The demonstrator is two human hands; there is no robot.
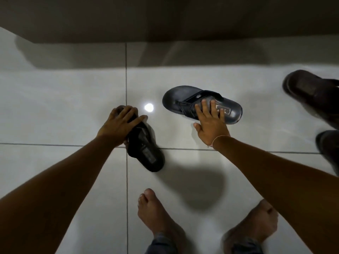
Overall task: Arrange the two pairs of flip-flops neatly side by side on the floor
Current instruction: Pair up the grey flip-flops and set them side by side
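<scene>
Left hand [117, 123] grips one flip-flop [146, 151]; right hand [211, 121] seemingly rests on another [183, 99].

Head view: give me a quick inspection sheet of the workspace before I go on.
Surface: glossy pale tiled floor, dark grout lines, one bright light reflection.
Job's things: four dark flip-flops, not yet lined up. Left flip-flop angled under the left hand; centre flip-flop lying crosswise; two far-right flip-flops blurred, partly cut off.
Clutter: nothing seen.
Grippers: left hand closed around its flip-flop; right hand open, fingers spread on the centre flip-flop.
Cables: nothing seen.
Surroundings: dark wall base ahead; person's bare feet below.
</scene>
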